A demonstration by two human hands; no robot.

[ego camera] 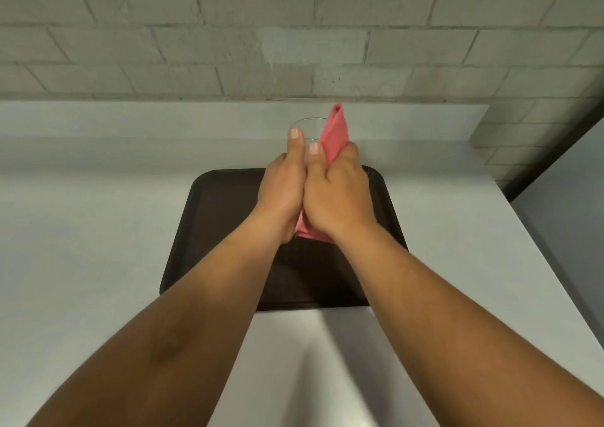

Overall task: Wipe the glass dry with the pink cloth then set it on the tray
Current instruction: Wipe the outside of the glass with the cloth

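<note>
Clear glass (307, 129) points its rim away, between both hands.

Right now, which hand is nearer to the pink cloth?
Right. The right hand grips the pink cloth, which sticks up above its fingers. The left hand sits just beside it, thumb on the glass, touching the cloth only low down, if at all.

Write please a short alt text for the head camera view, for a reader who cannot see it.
Two bare hands hold a clear glass above a dark tray on a white counter: the left hand grips the glass, the right hand presses a pink cloth against it. A grey brick wall stands behind.
</note>
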